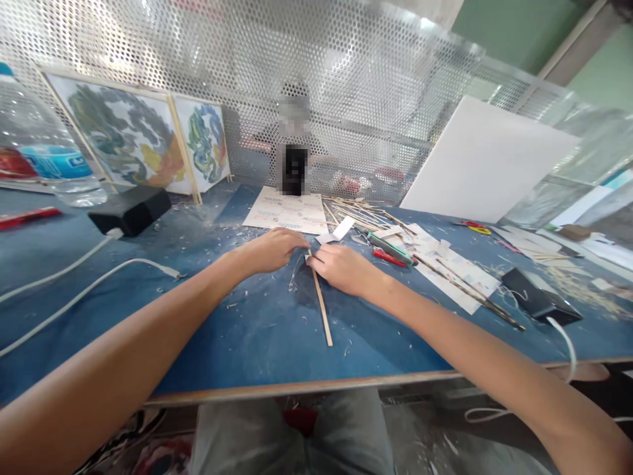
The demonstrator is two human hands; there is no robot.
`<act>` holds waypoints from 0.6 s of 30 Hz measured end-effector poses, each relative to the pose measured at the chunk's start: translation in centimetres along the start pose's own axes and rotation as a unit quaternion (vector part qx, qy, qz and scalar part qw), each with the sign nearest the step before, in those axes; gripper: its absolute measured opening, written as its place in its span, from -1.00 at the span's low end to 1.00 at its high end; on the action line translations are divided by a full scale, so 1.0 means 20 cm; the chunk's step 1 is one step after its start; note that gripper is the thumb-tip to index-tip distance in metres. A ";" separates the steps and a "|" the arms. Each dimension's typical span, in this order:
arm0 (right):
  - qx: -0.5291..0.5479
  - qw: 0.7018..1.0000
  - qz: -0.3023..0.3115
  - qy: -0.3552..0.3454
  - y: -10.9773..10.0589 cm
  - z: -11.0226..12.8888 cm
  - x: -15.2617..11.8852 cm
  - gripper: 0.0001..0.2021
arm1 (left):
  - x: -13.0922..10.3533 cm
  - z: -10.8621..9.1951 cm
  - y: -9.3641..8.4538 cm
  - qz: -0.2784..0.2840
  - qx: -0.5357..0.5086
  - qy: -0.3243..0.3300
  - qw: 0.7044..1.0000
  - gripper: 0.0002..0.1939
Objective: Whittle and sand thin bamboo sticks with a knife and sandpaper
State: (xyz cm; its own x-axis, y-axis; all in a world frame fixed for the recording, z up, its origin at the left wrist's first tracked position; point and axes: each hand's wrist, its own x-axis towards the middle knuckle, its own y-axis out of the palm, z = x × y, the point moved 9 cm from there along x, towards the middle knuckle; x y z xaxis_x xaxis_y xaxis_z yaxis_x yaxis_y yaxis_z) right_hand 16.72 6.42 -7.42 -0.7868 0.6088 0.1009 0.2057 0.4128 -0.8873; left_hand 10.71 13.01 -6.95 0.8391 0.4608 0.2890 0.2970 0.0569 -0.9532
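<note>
A thin pale wooden strip (pixel 322 307) lies lengthwise on the blue tabletop, its near end pointing toward me. My left hand (pixel 274 251) is closed at the strip's far end, fingertips pressed together there. From the other side, my right hand (pixel 343 267) pinches the same strip a little nearer to me, thumb and fingers together. The two hands almost meet. Just beyond them is a small folded white paper piece (pixel 342 229). My fingers partly cover the strip's far end.
Behind my hands lies a printed board (pixel 277 210); to its right are several thin sticks (pixel 359 212). A green cutter (pixel 388 249) and red-handled tool (pixel 388 258) are right of my right hand. Black boxes (pixel 129 210) with cables, a water bottle (pixel 54 152) and dragon pictures (pixel 128 135) stand around.
</note>
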 end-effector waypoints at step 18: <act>-0.016 0.998 0.060 0.014 0.03 0.00 0.07 -0.74 | -0.02 -0.03 -0.01 0.038 0.046 -0.027 0.998 -0.47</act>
State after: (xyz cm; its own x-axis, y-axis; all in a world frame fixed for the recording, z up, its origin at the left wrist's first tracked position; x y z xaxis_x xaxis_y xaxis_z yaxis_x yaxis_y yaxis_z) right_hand 15.86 7.53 -7.79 -0.7385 0.6742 0.0082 0.3165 0.3575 -0.8787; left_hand 10.56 12.31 -6.92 0.8312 0.5137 0.2128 0.1887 0.0993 -0.9770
